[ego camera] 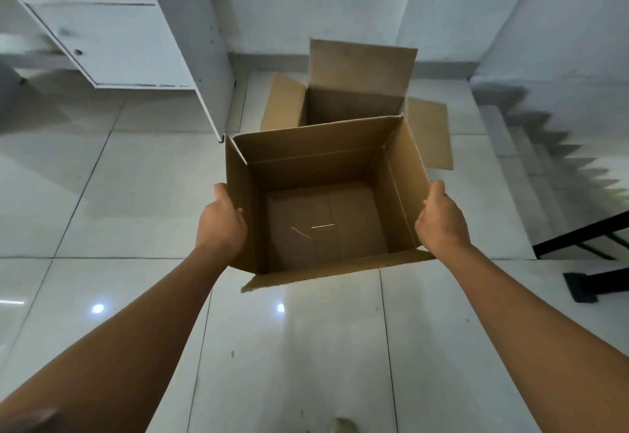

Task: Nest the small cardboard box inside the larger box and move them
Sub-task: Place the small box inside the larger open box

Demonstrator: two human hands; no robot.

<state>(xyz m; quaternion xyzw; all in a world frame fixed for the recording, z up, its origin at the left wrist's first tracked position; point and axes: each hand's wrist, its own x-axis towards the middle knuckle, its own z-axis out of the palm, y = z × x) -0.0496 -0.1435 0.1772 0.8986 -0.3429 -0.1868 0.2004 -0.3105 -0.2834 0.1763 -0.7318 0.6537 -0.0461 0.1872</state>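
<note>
Now the small cardboard box [326,208] hangs open-topped and empty between the two hands, clear of the tiled floor [112,201]. Pressed flat to its left wall is the left hand [223,220], while the right hand [442,220] grips the right wall, so both clamp the box from outside. Just beyond the hands, the larger box [354,106] sits on the floor, flaps spread open. Farther off to the left stands a white cabinet [129,41]; stairs [544,160] descend to the right.
</note>
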